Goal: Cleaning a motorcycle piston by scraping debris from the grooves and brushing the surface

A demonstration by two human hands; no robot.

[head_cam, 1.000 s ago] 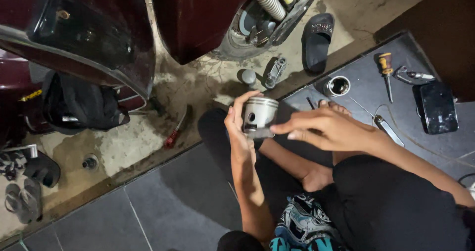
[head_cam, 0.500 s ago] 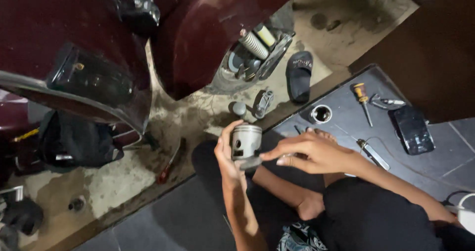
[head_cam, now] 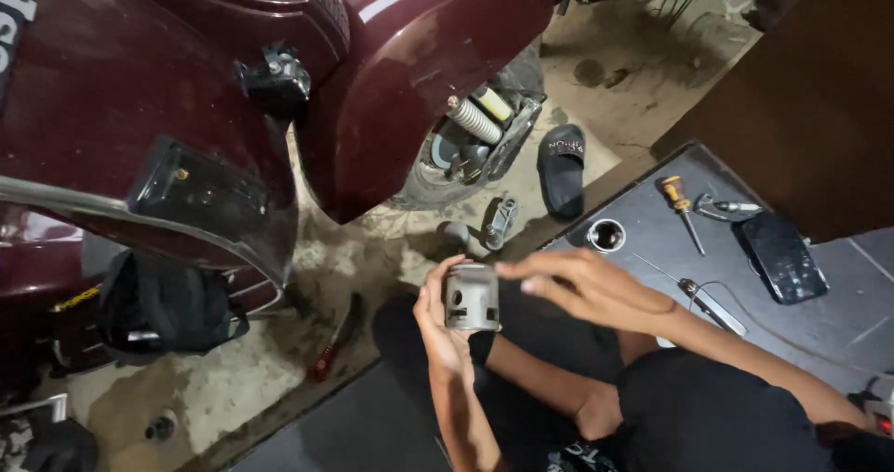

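a: piston (head_cam: 470, 296), grey metal, upright in the left hand (head_cam: 445, 328), fingers curled round its skirt and holding it at chest height over the lap.

b: and the right hand (head_cam: 585, 289)?

a: fingers stretched out flat, tips just beside the piston's top edge. blurred, so i can't tell if they touch it or pinch anything.

b: risk here?

a: it's a one-hand hold on smooth metal. if the right hand pushes sideways, i'd judge the piston could twist loose and drop to the gritty concrete floor (head_cam: 391, 249) by the maroon scooter (head_cam: 279, 90), picking up dirt or a dent.

b: clutter nearby?

a: screwdriver (head_cam: 683, 208), small round cup (head_cam: 606, 236) and phone (head_cam: 784, 257) lie on the dark mat (head_cam: 819, 323) to the right, well apart from the hands.
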